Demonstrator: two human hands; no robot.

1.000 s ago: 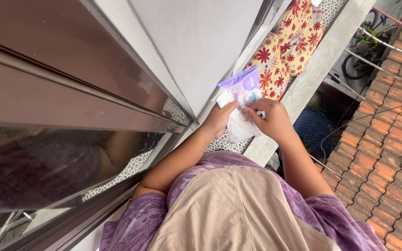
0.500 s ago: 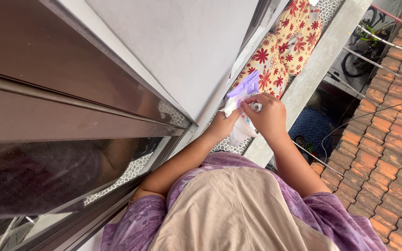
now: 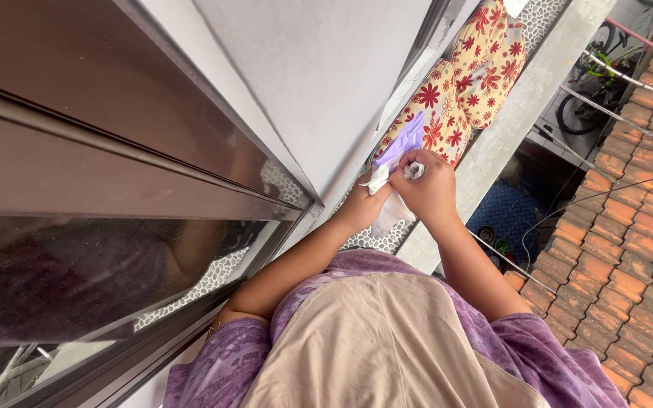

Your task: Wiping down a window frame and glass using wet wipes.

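Head view looks down your front at a dark sliding window [image 3: 100, 249] on your left, a grey wall panel [image 3: 319, 68] beyond it, and a terracotta tiled roof [image 3: 636, 227] far below on your right. Ahead, a floral cloth [image 3: 470, 79] lies along the concrete ledge [image 3: 515, 113]. Your right hand [image 3: 426, 190] is curled tight, pinching a small white wad at its fingertips. Your left hand [image 3: 357, 208] is closed around a purple wipes pack [image 3: 402, 140] with a white wipe [image 3: 388, 215] hanging beneath. Both hands meet just above the ledge. Most of the pack is hidden behind your fingers, and its opening cannot be made out.
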